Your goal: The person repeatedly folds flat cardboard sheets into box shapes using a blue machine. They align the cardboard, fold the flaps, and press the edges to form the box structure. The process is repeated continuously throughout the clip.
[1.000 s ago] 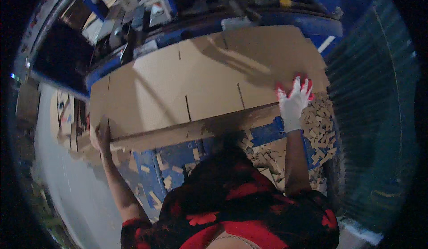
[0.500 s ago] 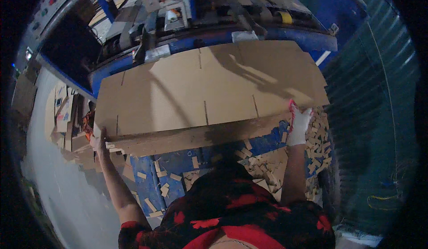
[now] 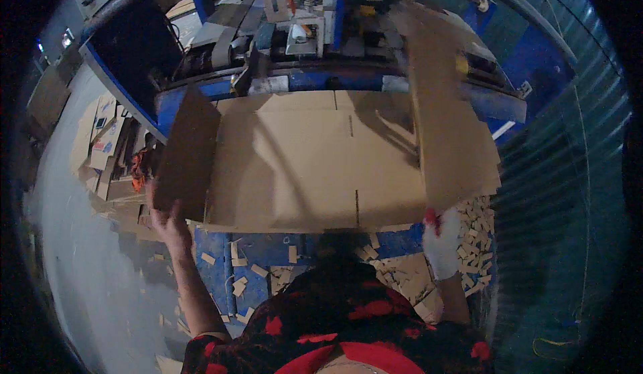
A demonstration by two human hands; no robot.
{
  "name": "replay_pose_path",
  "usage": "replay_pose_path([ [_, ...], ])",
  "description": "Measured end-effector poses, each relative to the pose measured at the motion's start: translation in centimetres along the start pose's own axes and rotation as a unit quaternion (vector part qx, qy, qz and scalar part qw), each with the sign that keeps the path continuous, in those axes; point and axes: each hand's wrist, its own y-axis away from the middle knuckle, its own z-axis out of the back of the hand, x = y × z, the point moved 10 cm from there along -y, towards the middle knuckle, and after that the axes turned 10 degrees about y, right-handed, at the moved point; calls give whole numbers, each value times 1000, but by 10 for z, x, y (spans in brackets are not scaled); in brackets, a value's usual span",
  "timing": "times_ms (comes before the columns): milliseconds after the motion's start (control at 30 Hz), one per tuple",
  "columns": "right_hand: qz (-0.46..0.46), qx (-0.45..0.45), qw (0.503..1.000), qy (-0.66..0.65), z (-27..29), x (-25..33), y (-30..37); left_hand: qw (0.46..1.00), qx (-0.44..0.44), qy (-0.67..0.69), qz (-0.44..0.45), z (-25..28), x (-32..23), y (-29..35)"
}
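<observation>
A brown slotted cardboard sheet (image 3: 315, 166) lies across in front of me, with both end panels bent upward. My bare left hand (image 3: 171, 223) grips the lower edge of the darker left panel (image 3: 187, 156). On the other side my right hand (image 3: 442, 240), in a white glove with red fingertips, is closed at the near corner of the tall right panel (image 3: 452, 116), which is smeared by motion. Dark slots show in the sheet's near and far edges. The glove hides part of the right-hand fingers.
Beyond the sheet stands a blue machine (image 3: 335, 83) with rollers and belts. Small cardboard offcuts (image 3: 475, 240) litter the blue surface below and to the right. Stacked cardboard (image 3: 107, 146) lies at the left; a corrugated green wall (image 3: 556, 193) rises at the right.
The sheet's two ends have folded up from nearly flat. Both hands have come lower in the picture. The stack that showed under the sheet's near edge is no longer visible.
</observation>
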Motion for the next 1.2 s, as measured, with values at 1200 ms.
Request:
replay_pose_path([
  [1200,250,-61,940,223,-56,3,-250,767,206,-587,-155,-174,56,-102],
])
